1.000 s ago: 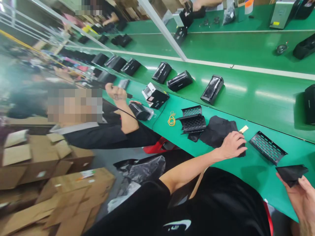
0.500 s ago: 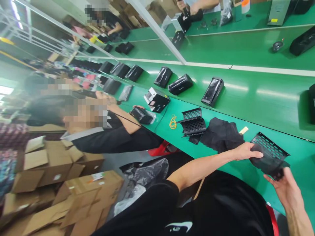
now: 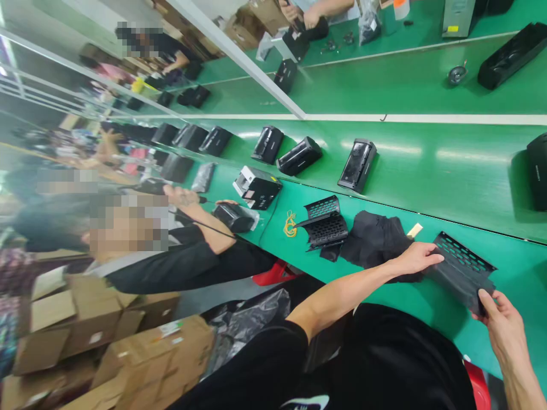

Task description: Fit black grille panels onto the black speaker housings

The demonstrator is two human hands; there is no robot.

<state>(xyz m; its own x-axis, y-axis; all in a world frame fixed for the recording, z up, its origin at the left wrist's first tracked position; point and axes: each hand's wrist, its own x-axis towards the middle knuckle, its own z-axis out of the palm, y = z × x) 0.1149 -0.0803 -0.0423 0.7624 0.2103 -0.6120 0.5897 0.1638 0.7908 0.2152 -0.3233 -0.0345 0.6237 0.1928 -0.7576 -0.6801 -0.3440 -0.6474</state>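
Several brown cardboard boxes [image 3: 158,353] stand at far left, flaps raised on one at the rear; their contents cannot be made out. Next, a co-worker's hand [image 3: 183,196] grips a dark corded tool above a glossy black housing [image 3: 233,217] on the green bench [image 3: 521,285]. A slanting grey metal post [image 3: 248,64] crosses the view higher up. Beyond the housing stands a black-and-white box-shaped unit [image 3: 258,188]; below the bench edge lies a crumpled dark plastic bag [image 3: 265,319], contents not visible. Rightward along the bench: a looped yellow cord [image 3: 290,225], overlapping curved black perforated grilles [image 3: 327,228], and a heap of black fabric [image 3: 376,236]. Beside the heap, the left hand [image 3: 416,258] pinches the left end of a flat black fabric sheet [image 3: 457,279]. The sheet hides the lower part of a single perforated black panel [image 3: 464,250]; contact between the two cannot be confirmed. The right hand [image 3: 504,322] grasps the sheet's right end, thumb uppermost.
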